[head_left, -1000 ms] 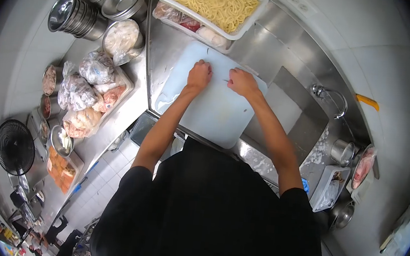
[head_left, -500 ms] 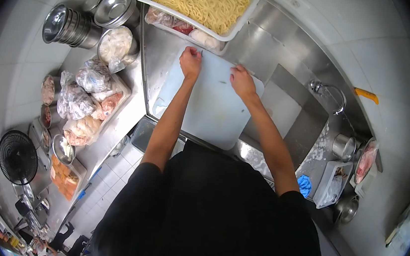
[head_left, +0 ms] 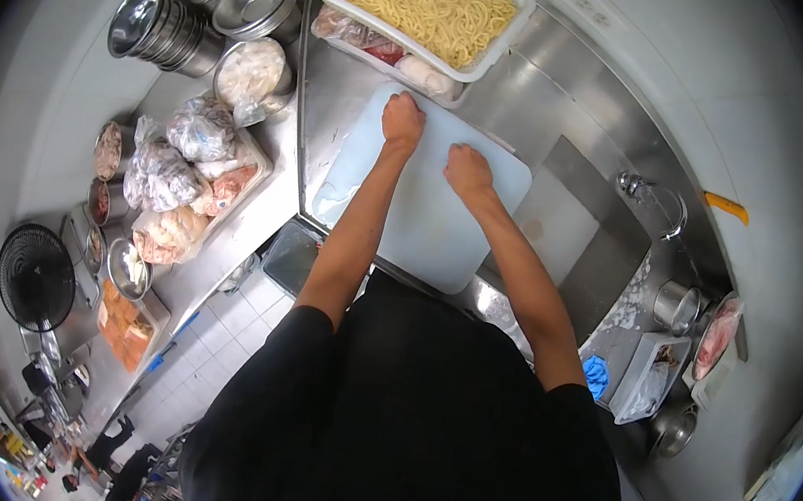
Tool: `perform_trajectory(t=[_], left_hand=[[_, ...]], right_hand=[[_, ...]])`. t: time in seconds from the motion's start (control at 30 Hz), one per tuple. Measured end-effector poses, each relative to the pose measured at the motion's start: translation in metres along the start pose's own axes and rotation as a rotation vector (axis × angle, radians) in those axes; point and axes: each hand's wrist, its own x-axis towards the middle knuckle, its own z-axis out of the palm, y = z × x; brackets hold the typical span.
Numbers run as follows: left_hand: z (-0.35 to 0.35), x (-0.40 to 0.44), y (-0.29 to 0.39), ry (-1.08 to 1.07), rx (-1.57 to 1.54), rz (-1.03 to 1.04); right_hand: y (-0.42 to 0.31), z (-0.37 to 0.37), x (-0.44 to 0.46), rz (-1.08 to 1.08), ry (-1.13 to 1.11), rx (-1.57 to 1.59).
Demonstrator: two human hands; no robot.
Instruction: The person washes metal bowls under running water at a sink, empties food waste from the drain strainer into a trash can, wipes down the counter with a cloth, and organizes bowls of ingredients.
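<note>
A pale blue cutting board (head_left: 434,225) lies on the steel counter beside the sink. Over its upper left part is my left hand (head_left: 402,120), its fingers curled closed; what they hold, if anything, is too small to tell. My right hand (head_left: 468,168) is closed over the board's upper middle, to the right of and lower than my left hand, and its grip is also hidden. The two hands are apart. Beyond the board stands a white basket of yellow noodles (head_left: 418,3), above a tray of bagged food (head_left: 428,75).
The sink (head_left: 561,223) and faucet (head_left: 631,185) are on the right, near a metal pot (head_left: 676,305) and a blue cloth (head_left: 595,375). On the left counter are stacked bowls (head_left: 253,2), bagged meat (head_left: 169,231) and a black fan (head_left: 37,277). People stand far off at lower left.
My right hand has moved slightly down the board, its fingers now closed. My left hand stays near the upper left edge. Small dark specks seen earlier on the board no longer show. The view has shifted.
</note>
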Motion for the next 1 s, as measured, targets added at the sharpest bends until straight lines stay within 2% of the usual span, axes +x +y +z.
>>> perform_trajectory(t=[0.07, 0.13, 0.2, 0.23, 0.3, 0.33, 0.4, 0.43, 0.47, 0.53, 0.6, 0.7, 0.77, 0.8, 0.83, 0.87, 0.93, 1.0], left_hand=[[-0.008, -0.006, -0.002, -0.049, -0.049, -0.034], [-0.024, -0.025, -0.010, -0.009, -0.143, 0.002], [-0.063, -0.060, -0.021, 0.015, -0.209, 0.005], [-0.088, -0.085, -0.034, 0.016, -0.228, -0.006], [-0.133, -0.148, -0.071, 0.102, -0.225, -0.030], [-0.154, -0.183, -0.087, 0.145, -0.235, -0.108], [-0.180, -0.246, -0.136, 0.113, -0.058, -0.331], [-0.181, -0.278, -0.168, 0.183, -0.089, -0.345], [-0.181, -0.305, -0.201, 0.139, -0.031, -0.473], [-0.173, -0.349, -0.259, 0.194, 0.075, -0.445], [-0.148, -0.371, -0.318, 0.128, 0.187, -0.441], [-0.113, -0.400, -0.375, -0.032, 0.357, -0.426], [-0.111, -0.403, -0.384, -0.097, 0.369, -0.441], [-0.112, -0.396, -0.377, -0.059, 0.318, -0.423], [-0.122, -0.381, -0.352, -0.007, 0.207, -0.360], [-0.134, -0.361, -0.312, 0.041, 0.096, -0.299], [-0.139, -0.326, -0.250, 0.131, -0.093, -0.306], [-0.138, -0.286, -0.195, 0.213, -0.077, -0.122]], right_hand=[[-0.002, 0.001, 0.001, 0.006, -0.002, -0.038], [0.000, 0.010, 0.002, -0.009, 0.033, -0.090], [0.004, 0.011, -0.001, 0.007, 0.061, -0.025], [0.001, 0.012, -0.001, 0.011, 0.072, 0.012], [-0.024, -0.008, -0.015, 0.037, -0.050, 0.242], [-0.034, -0.011, -0.024, 0.061, -0.114, 0.357], [-0.063, 0.019, -0.038, -0.127, -0.190, 0.573], [-0.093, 0.020, -0.053, -0.170, -0.290, 0.620], [-0.121, 0.025, -0.062, -0.241, -0.441, 0.627], [-0.170, 0.062, -0.082, -0.528, -0.428, 0.604], [-0.198, 0.125, -0.089, -0.658, -0.331, 0.677], [-0.193, 0.132, -0.100, -0.671, -0.275, 0.437], [-0.158, 0.113, -0.097, -0.593, -0.186, 0.528], [-0.129, 0.087, -0.096, -0.456, -0.161, 0.414], [-0.085, 0.074, -0.097, -0.332, -0.132, 0.546], [-0.052, 0.055, -0.106, -0.185, 0.088, 0.521], [0.021, 0.028, -0.123, 0.013, 0.301, 0.481], [0.091, 0.032, -0.142, 0.216, 0.333, 0.560]])
